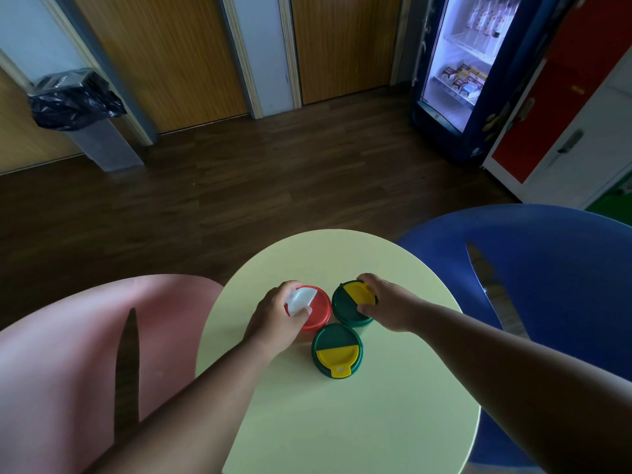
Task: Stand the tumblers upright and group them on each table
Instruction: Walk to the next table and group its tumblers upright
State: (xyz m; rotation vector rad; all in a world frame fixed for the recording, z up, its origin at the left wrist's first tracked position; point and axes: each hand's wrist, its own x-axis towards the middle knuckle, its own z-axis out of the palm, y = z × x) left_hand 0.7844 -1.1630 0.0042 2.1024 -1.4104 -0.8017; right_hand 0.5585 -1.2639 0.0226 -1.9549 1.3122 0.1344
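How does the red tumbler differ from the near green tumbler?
The red tumbler has a red lid with a white flap; the near green tumbler has a green lid with a yellow flap. The left hand grips the red one; no hand touches the green one. Both stand upright, close together on the table.

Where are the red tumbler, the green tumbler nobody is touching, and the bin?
red tumbler [319, 311], head view, on the red lid
untouched green tumbler [337, 338], head view, on the green half of its lid
bin [102, 145], head view, on its grey body

Pink chair [68, 354], blue chair [547, 285], fridge [458, 73]
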